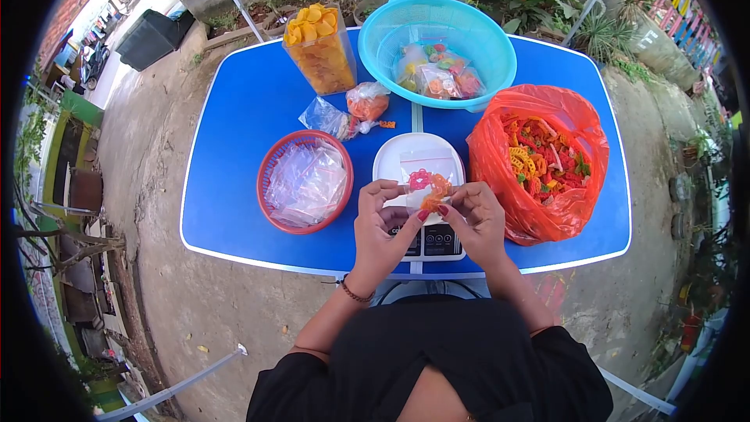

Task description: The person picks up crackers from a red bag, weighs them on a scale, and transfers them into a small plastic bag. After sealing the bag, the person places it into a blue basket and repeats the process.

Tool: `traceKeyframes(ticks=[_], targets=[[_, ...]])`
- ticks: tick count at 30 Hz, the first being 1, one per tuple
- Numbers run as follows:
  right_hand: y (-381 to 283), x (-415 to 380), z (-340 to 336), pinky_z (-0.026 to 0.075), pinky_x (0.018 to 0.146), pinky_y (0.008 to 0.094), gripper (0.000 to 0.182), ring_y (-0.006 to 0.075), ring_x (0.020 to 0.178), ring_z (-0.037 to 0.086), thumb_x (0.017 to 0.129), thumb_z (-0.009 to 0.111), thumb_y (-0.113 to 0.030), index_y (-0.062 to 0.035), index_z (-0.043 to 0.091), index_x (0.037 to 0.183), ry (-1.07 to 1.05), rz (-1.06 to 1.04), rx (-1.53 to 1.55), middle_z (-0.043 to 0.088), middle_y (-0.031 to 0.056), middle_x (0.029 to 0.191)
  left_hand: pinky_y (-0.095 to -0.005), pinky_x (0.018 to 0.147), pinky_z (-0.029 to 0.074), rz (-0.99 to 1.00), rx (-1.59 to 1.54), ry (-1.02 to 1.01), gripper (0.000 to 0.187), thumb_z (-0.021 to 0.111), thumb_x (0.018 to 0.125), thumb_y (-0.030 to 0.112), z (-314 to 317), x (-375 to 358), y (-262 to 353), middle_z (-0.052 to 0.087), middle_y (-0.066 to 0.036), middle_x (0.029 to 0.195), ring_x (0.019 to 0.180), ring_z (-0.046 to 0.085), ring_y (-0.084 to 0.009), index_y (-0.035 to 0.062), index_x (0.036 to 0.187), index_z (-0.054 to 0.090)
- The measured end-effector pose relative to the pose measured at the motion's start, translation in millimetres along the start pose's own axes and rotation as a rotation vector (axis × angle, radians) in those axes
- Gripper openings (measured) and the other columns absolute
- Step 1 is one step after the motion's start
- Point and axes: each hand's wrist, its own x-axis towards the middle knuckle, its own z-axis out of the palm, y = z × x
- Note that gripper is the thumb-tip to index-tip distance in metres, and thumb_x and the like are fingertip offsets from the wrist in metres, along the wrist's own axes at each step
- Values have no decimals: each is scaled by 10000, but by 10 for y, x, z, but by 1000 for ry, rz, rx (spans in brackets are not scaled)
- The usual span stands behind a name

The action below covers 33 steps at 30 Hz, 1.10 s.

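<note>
Both hands are closed on a small clear plastic bag [428, 187] with lacy orange and pink crackers in it. My left hand [383, 228] pinches the bag's left side, thumb pointing inward. On the opposite side, my right hand [478, 217] grips it with thumb and fingers. Under the bag stands a white digital kitchen scale [388, 158], its dark control panel [443, 240] showing between my wrists. The bag hides part of the scale's plate.
A red basket [267, 207] of clear bags sits left, a red plastic bag [488, 148] of colorful crackers right. Behind stand a turquoise basin [500, 47] with filled packets and a clear container of yellow chips [324, 55]. Small bags [367, 101] lie on the blue table [226, 148].
</note>
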Motion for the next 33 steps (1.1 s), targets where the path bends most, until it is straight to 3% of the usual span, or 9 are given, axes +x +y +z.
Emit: traceKeyframes(ticks=[3,7,11,14,17,21,24,31,33], targets=[[1,87,-10,532,797,237,152,101,921,657,920,657,90,32,601,1049,38,-28,-33,667,69,987,-250,797,579,-140,-1,-105,360,700,898,-52,-64,114,-79,645,-107,1114,906,709,-152,-21,1207,517],[6,365,-73,526,779,225,121,92,906,656,913,663,93,36,642,1018,73,-41,-60,672,57,988,-235,741,560,14,159,-90,159,688,916,-38,20,428,3,689,-70,988,869,708,-120,-21,1066,638],[-108,863,-172,522,776,217,162,96,909,652,931,651,66,48,632,1092,115,-14,-128,680,67,1016,-234,715,547,258,455,-70,153,685,914,-23,171,949,144,715,-45,945,833,699,-94,3,1066,688],[-147,1275,-205,548,843,262,282,155,1009,672,920,652,58,54,632,1201,176,-60,-226,687,122,1116,-276,746,558,345,517,-108,267,695,903,12,282,1405,167,721,-115,1089,882,713,-166,27,1170,692],[39,1427,-238,558,931,324,395,227,1128,667,907,648,61,36,613,1300,200,-89,-194,671,177,1233,-333,806,564,641,856,-105,361,705,891,55,284,1700,-1,660,-185,1280,987,706,-277,68,1251,683],[231,1347,-309,552,987,369,420,281,1174,662,895,645,65,9,624,1311,107,-110,-319,651,198,1303,-382,890,545,554,859,-179,395,717,890,106,268,1565,12,587,-216,1388,1144,645,-363,84,1281,669],[-155,1177,-146,547,995,337,415,239,1199,648,903,599,114,16,621,1306,35,-133,-503,673,156,1261,-402,950,520,551,842,-190,399,724,888,108,183,1331,32,603,-213,1367,1193,620,-371,62,1279,663],[-64,1053,351,557,867,386,326,345,1008,694,848,644,53,14,683,1169,-206,-271,-553,701,189,1133,-437,1016,476,545,920,-38,370,760,846,91,-329,807,251,664,-178,1271,1180,618,-372,26,1200,677],[1,1037,559,571,857,367,322,308,986,710,852,651,72,11,688,1166,-280,-357,-572,710,168,1127,-436,1003,479,484,977,21,371,761,837,85,-552,647,330,668,-169,1265,1162,625,-369,29,1195,680]])
